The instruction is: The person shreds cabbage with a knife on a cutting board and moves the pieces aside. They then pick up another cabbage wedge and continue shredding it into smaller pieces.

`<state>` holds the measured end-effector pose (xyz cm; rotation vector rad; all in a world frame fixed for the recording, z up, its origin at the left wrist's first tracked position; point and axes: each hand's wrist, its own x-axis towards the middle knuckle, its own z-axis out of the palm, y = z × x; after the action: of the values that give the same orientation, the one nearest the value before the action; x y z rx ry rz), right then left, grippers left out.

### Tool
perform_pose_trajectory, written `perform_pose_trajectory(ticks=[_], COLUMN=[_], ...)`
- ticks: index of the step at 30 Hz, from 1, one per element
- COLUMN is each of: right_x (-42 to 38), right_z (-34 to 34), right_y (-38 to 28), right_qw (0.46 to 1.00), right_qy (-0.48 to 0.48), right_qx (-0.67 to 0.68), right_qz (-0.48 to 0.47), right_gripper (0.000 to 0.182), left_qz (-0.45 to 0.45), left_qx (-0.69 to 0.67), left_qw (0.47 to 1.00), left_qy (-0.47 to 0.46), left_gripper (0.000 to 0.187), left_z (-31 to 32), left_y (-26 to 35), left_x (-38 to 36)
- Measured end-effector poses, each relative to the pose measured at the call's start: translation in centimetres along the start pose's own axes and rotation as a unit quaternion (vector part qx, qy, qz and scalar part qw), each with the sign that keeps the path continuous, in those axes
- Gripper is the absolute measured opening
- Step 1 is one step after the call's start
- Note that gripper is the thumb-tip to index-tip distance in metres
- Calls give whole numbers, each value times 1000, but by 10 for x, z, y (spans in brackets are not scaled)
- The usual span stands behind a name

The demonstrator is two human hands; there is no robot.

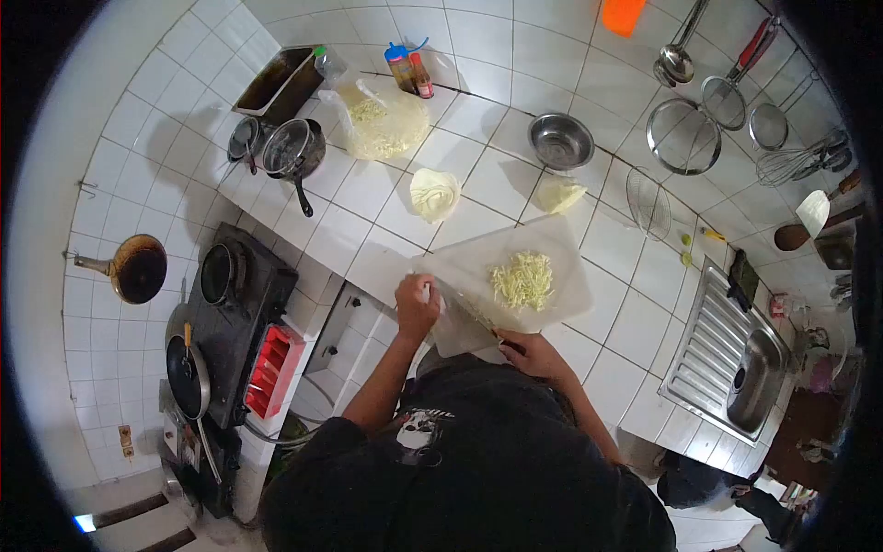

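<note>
Readable text: none found; no word, number or brand could be made out. Black shirt (478,488), bottom centre of the frame: bore a pale graphic (423,436) with a touch of red; any lettering in it was too small to resolve. Blue-topped bottle (401,70) and red-capped bottle (421,77), on the desk (478,120), top of the frame, left of centre: any label print was illegible at this size.
</note>
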<state>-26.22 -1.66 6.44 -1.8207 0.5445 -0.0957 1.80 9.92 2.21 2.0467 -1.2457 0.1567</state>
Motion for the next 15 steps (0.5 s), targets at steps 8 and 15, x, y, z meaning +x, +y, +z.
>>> perform_pose_trajectory(ticks=[8, 15], right_x=[1, -1], right_z=[-16, -25], right_y=[11, -8], right_qw=[998, 993], right_qy=[30, 97], right_qx=[-39, -60], right_qz=[39, 26], right_gripper=[38, 37], left_qz=[-13, 26], left_qx=[-49, -71], left_qw=[998, 996], left_qy=[47, -52], left_gripper=[12, 21], left_z=[-20, 0], left_y=[-7, 26], left_x=[26, -18])
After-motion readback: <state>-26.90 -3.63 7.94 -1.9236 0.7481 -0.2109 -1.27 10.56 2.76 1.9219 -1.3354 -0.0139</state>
